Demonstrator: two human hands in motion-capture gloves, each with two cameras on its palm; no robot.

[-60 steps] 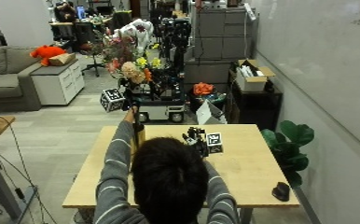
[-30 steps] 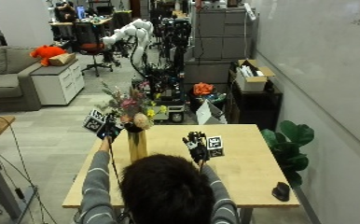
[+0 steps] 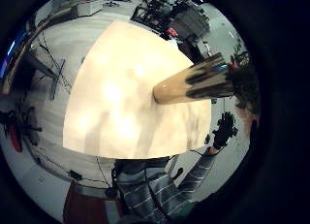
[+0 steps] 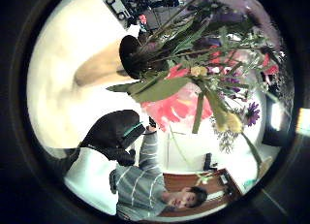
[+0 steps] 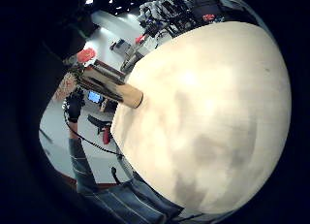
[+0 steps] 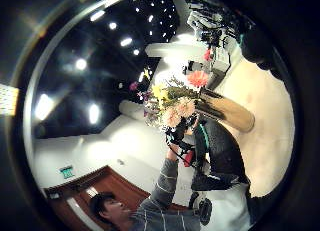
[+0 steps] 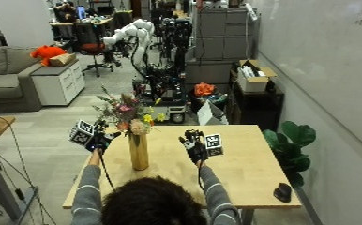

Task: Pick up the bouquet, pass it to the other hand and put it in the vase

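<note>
- Hands first: the left hand [image 7: 98, 140] is up in the air just beside the flowers, at about 9 o'clock from the vase [image 7: 139, 151]. Its fingers look spread and hold nothing.
- The right hand [image 7: 194, 146] is up too, at about 3 o'clock from the vase and well apart from it. Its fingers are loose and it holds nothing.
- The bouquet [image 7: 126, 114] sits in the vase. Its stems go down inside and its blooms fan out at 12 o'clock, straight up.
- The vase is tall and gold-brown. It stands upright on the wooden table [image 7: 243, 164], on the left half, with its long side up and down.
- The left thumb side palm view shows the dark mouth of the vase [image 4: 130, 56] with green stems coming out, plus a big pink bloom [image 4: 177, 107]. The outside view does not show that mouth.
- The right thumb side palm view shows the left hand [image 6: 177, 133] right by the blooms.
- A small black thing [image 7: 282, 192] lies near the table's right front corner.
- A green plant [image 7: 291, 140] stands beside the table's right side.
</note>
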